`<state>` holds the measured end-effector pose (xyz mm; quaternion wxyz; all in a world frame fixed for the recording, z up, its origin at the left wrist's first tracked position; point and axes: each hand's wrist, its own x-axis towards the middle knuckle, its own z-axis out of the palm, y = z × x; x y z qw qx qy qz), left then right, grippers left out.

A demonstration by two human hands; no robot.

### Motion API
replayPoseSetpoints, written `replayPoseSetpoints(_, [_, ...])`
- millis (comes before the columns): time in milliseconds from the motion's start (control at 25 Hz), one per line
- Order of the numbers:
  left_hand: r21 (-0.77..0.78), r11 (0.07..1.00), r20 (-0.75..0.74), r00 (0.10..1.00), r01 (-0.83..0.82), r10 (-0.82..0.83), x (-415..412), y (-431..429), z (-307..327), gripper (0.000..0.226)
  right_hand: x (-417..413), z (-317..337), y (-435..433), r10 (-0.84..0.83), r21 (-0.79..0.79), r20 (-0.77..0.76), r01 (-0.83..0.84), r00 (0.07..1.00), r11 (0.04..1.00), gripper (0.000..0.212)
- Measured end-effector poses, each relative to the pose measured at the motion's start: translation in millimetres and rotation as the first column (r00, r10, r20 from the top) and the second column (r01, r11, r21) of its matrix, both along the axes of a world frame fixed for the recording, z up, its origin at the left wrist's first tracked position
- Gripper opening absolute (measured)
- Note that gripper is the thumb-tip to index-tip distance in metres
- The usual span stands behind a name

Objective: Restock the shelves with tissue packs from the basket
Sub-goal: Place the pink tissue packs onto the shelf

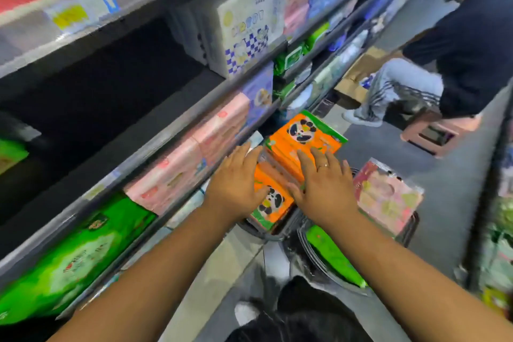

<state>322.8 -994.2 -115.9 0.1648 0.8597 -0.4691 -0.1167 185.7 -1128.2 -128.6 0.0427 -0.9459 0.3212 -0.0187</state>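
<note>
Both hands are down at the basket [268, 234], centre of the frame. The left hand [236, 178] and right hand [324, 186] lie with fingers spread flat on the orange panda packs [305, 139], nothing gripped yet. Best bet is probably squeezing the stack from both sides before lifting, since that wrap looks slippery. Only the panda face reads; the lettering's too blurred.
</note>
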Motion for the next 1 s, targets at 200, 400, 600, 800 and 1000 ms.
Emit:
replayPoseSetpoints(200, [0.034,0.989,-0.074,0.987,0.145,-0.142,-52,-33,-37,0.084,-82,-32,-15,-0.169,0.036,-0.091,0.172,0.981,0.984,0.07])
replayPoseSetpoints(400, [0.114,0.962,-0.08,0.967,0.248,-0.24,-94,-75,-65,0.089,-142,-60,-41,-0.29,0.091,-0.178,0.309,0.94,0.947,0.071])
replayPoseSetpoints(600, [0.179,0.938,-0.149,0.951,0.296,-0.272,-145,-145,-90,0.087,-204,-84,-95,-0.333,0.209,-0.285,0.397,0.899,0.894,0.073])
replayPoseSetpoints(800, [0.218,0.921,-0.218,0.936,0.322,-0.275,-188,-218,-124,0.085,-251,-111,-164,-0.361,0.245,-0.322,0.445,0.875,0.861,0.073])
replayPoseSetpoints(1000, [0.262,0.887,-0.196,0.921,0.38,-0.336,-202,-287,-168,0.083,-275,-157,-227,-0.391,0.265,-0.373,0.5,0.841,0.824,0.074])
